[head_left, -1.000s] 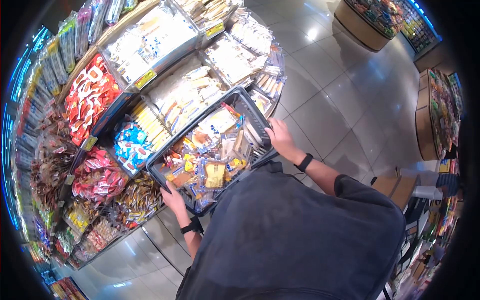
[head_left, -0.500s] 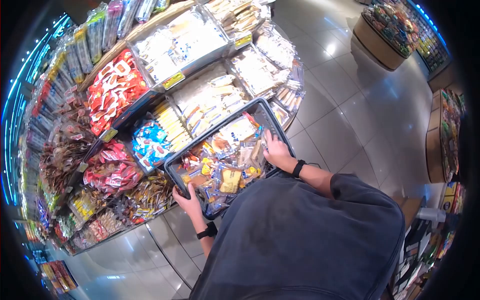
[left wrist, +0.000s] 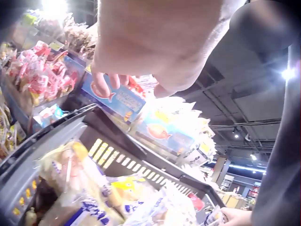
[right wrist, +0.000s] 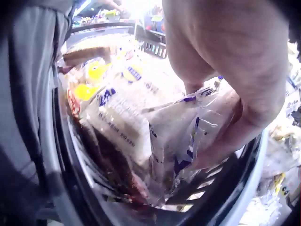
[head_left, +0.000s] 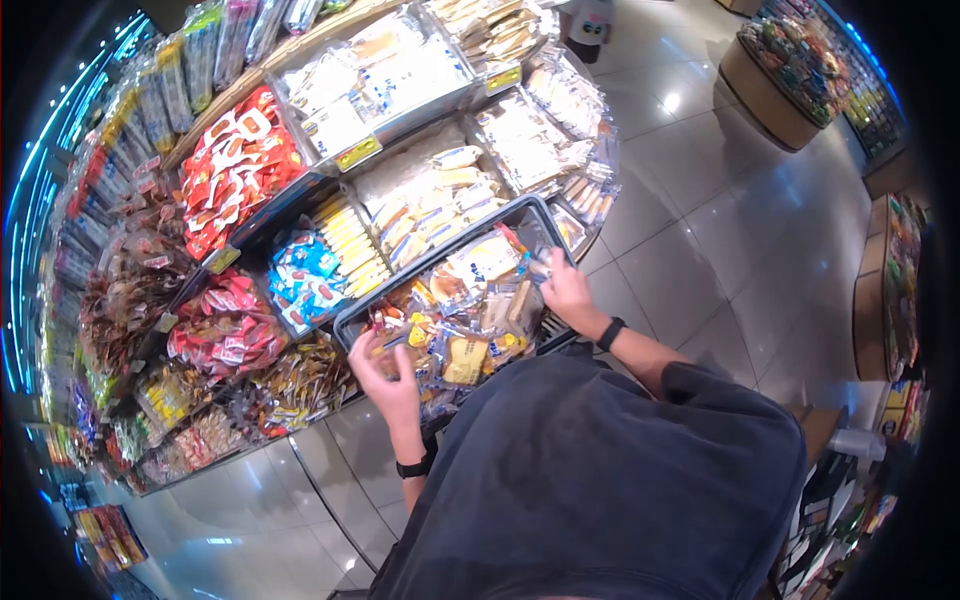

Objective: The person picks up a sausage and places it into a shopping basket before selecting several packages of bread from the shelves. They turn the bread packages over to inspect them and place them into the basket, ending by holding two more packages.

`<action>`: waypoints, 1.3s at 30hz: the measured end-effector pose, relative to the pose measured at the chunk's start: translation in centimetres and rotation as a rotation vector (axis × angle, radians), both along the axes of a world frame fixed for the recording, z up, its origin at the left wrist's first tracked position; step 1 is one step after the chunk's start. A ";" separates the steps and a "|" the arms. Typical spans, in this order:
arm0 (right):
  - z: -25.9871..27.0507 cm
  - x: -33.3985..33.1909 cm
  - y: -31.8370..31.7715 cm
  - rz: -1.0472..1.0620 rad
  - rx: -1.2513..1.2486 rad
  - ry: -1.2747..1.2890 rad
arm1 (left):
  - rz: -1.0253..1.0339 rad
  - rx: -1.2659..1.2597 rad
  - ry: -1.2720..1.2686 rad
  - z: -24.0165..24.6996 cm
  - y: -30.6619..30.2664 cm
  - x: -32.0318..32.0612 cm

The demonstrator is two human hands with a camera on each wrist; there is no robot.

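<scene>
A dark plastic shopping basket (head_left: 440,264) full of wrapped snack packets sits against the front of the display, before the person. Near its right end, the right hand (head_left: 572,297) pinches a clear snack packet (right wrist: 174,127) with dark blue print, thumb and fingers round its side. My left hand (head_left: 388,385) is raised over the basket's left corner, its fingers bent loosely and apart, holding nothing. Below that hand in the left wrist view lie packets (left wrist: 124,188) with yellow and blue print. A packet with a yellow block (head_left: 465,360) lies near the basket's middle.
A tiered display holds red packets (head_left: 240,165), blue packets (head_left: 303,275), yellow sticks (head_left: 350,245) and white packets (head_left: 370,75). Pink bags (head_left: 228,330) lie at the left. Tiled floor (head_left: 680,260) runs along the right, with another rounded display (head_left: 785,85) beyond.
My left hand has let go of the basket's left rim and risen over it. The right hand has left the right rim, reached inside and taken hold of a packet.
</scene>
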State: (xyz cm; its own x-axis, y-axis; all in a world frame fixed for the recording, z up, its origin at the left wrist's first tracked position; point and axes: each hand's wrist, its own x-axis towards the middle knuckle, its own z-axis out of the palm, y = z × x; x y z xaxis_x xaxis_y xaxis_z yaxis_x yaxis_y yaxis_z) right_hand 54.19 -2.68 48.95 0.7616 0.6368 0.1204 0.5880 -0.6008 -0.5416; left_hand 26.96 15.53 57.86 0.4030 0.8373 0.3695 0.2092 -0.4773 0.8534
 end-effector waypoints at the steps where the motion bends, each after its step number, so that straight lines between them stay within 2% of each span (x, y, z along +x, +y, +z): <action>1: 3.1 -0.4 0.0 0.002 0.031 0.034 | -0.100 -0.182 -0.002 0.4 -0.2 0.4; 3: 7.9 -1.5 0.0 0.018 0.060 0.078 | -0.304 -0.508 -0.006 0.8 -0.4 0.8; 4: 9.4 -2.2 0.3 0.039 0.202 0.013 | -0.411 -0.648 -0.010 0.9 -0.3 1.2; 5: 10.7 -2.9 0.7 0.060 0.345 -0.052 | -0.532 -0.808 -0.108 1.0 -0.4 1.8; 6: 11.9 -3.8 1.0 0.074 0.344 -0.042 | -0.651 -0.967 -0.210 1.1 -0.8 2.5; 8: 13.6 -5.3 2.0 0.392 0.479 -0.178 | -0.863 -1.109 -0.343 1.9 -1.8 3.9; 9: 13.4 -5.8 2.7 0.574 0.503 -0.109 | -0.940 -1.227 -0.448 0.9 -2.0 4.2; 10: 12.9 -6.2 3.1 0.754 0.523 -0.035 | -0.931 -1.275 -0.573 0.3 -2.2 4.7; 11: 12.0 -6.4 3.1 0.844 0.328 -0.265 | -0.756 -1.341 -0.566 -0.2 -1.8 4.6; 12: 12.4 -6.9 2.9 0.856 0.322 -0.245 | -0.572 -1.407 -0.556 -0.6 -1.5 4.1; 13: 13.7 -7.2 2.9 0.906 0.384 -0.098 | -0.523 -1.399 -0.619 0.4 -1.3 3.9; 14: 15.0 -7.3 3.0 0.951 0.447 0.049 | -0.590 -1.354 -0.651 0.7 -1.0 3.6; 16: 16.1 -7.4 2.7 0.817 0.493 0.075 | -0.760 -1.343 -0.742 1.3 -0.4 2.8; 17: 16.1 -7.2 3.0 0.735 0.502 0.069 | -0.459 -1.319 -0.790 1.5 -1.0 3.3; 18: 16.1 -7.0 3.2 0.653 0.509 0.061 | -0.445 -1.323 -0.793 1.4 -0.9 3.0; 19: 16.0 -7.3 3.3 0.658 0.503 0.070 | -0.545 -1.302 -0.717 1.3 -0.6 2.5; 20: 16.0 -7.6 3.5 0.545 0.530 0.331 | -0.646 -1.277 -0.640 1.3 -0.4 2.3; 21: 15.9 -7.7 3.5 0.423 0.550 0.587 | -0.629 -1.301 -0.616 1.5 -0.5 2.4; 22: 15.4 -7.8 3.5 0.425 0.544 0.592 | -0.623 -1.305 -0.619 1.8 -0.7 2.5; 24: 13.9 -7.7 3.6 0.388 0.486 0.904 | -0.510 -1.134 -0.481 2.4 -1.0 2.9; 26: 13.8 -7.4 3.6 0.413 0.395 0.831 | -0.487 -1.137 -0.476 2.6 -1.2 3.1; 29: 13.1 -7.1 3.7 0.340 0.511 0.873 | -0.446 -1.067 -0.452 2.2 -1.4 3.3; 31: 13.1 -5.9 4.0 0.326 0.642 0.896 | -0.331 -1.023 -0.545 1.7 -1.4 3.6; 32: 13.6 -5.1 4.0 0.324 0.645 0.892 | -0.337 -1.021 -0.545 1.7 -1.1 3.4; 34: 15.9 -3.4 4.1 0.294 0.759 0.864 | -0.498 -1.216 -0.563 1.8 -0.6 2.3; 36: 16.7 -1.2 4.7 0.236 0.870 0.804 | -0.480 -1.208 -0.526 2.0 -0.6 2.3; 38: 18.4 0.7 5.0 0.364 0.814 0.780 | -0.485 -1.209 -0.506 2.5 -0.7 2.3; 39: 19.7 1.0 5.0 0.436 0.656 0.804 | -0.489 -1.210 -0.504 2.3 -0.8 2.2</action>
State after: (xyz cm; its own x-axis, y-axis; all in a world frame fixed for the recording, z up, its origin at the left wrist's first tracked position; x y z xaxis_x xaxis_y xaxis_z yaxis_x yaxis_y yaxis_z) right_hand 55.23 2.34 68.64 0.4969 0.8616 0.1040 0.0158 0.1108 -0.9937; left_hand 29.12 14.78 60.17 0.7851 0.5517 -0.2814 -0.2109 0.6654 0.7161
